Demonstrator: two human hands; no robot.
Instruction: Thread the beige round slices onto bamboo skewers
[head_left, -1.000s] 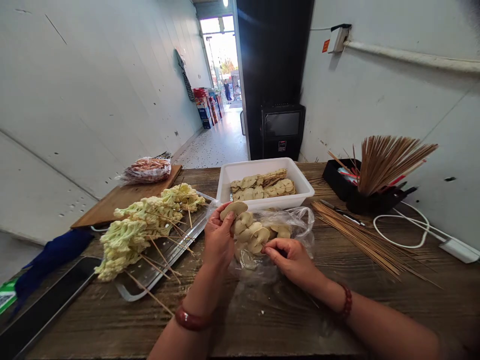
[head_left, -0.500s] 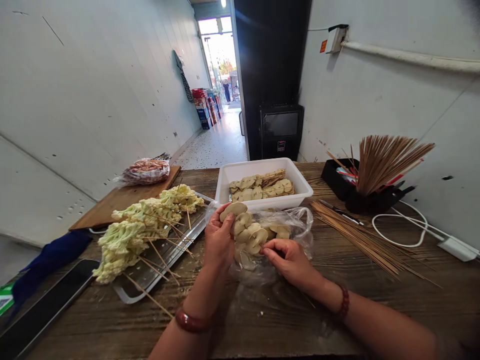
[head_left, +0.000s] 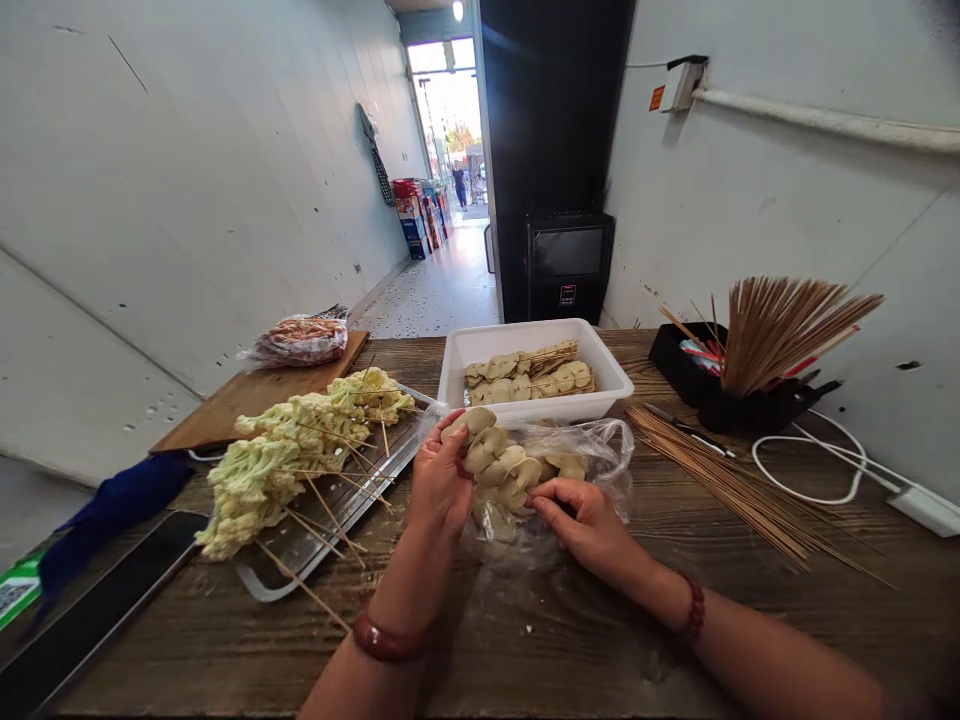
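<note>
My left hand point(head_left: 442, 470) is closed, thumb and fingers pinching the topmost of several thin, pale round slices point(head_left: 495, 452) that overlap in a row. They resemble potato slices. At the row's lower end my right hand point(head_left: 577, 515) is closed too, its thumb and forefinger pinched on what looks like a skewer's end, mostly hidden. Beneath both hands lies a clear plastic bag point(head_left: 611, 450) with more slices inside. Just behind it, a white plastic tub point(head_left: 619, 385) holds several skewers threaded with similar slices point(head_left: 570, 378).
To the left, skewered cauliflower point(head_left: 292, 440) rests across a metal tray point(head_left: 266, 590). Behind are a wooden board point(head_left: 225, 405) and a bagged food pack point(head_left: 300, 342). Loose skewers point(head_left: 720, 485), a black holder full of skewers point(head_left: 750, 405) and a white cable point(head_left: 814, 490) lie right.
The whole view has shifted slightly, so the scene sits a little further right. Both hands keep the same hold on the slices and skewer; the distant person in the doorway has changed stance.
</note>
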